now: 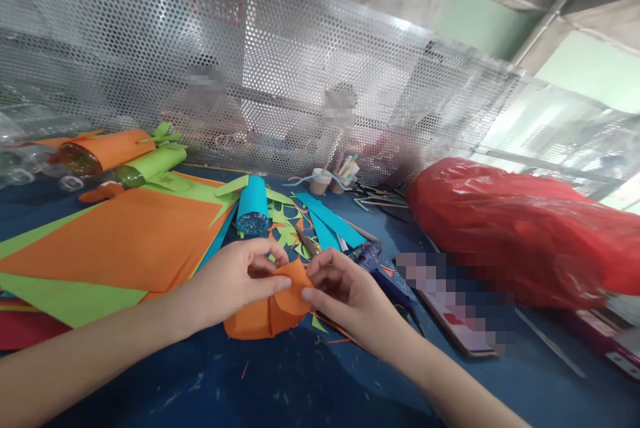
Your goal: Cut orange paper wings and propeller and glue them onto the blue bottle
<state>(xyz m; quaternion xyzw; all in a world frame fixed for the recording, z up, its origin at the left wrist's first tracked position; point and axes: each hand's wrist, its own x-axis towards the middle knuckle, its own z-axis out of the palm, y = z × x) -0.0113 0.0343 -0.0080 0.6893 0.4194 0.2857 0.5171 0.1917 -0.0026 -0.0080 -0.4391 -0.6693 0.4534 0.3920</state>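
My left hand (235, 278) pinches the left side of a small folded piece of orange paper (295, 289) between thumb and fingers. From the right, my right hand (353, 291) grips the same paper near its edge. A wider orange paper part (249, 321) with a rounded bottom shows just below; whether it is one piece with the folded part I cannot tell. Behind the hands stands a clear-bottomed cylinder wrapped in turquoise paper (255, 196). Partly hidden between the hands, a scissors-like tool (306, 240) lies among green and orange paper scraps (285, 215).
Orange sheets (120, 231) and green sheets (75, 295) are stacked at left, below paper-wrapped bottles (117, 149). A blue glue gun (387, 275) and a phone (457, 321) lie right. Beyond are cups of pens (340, 178), a red plastic bag (500, 228) and a perforated metal screen (300, 68).
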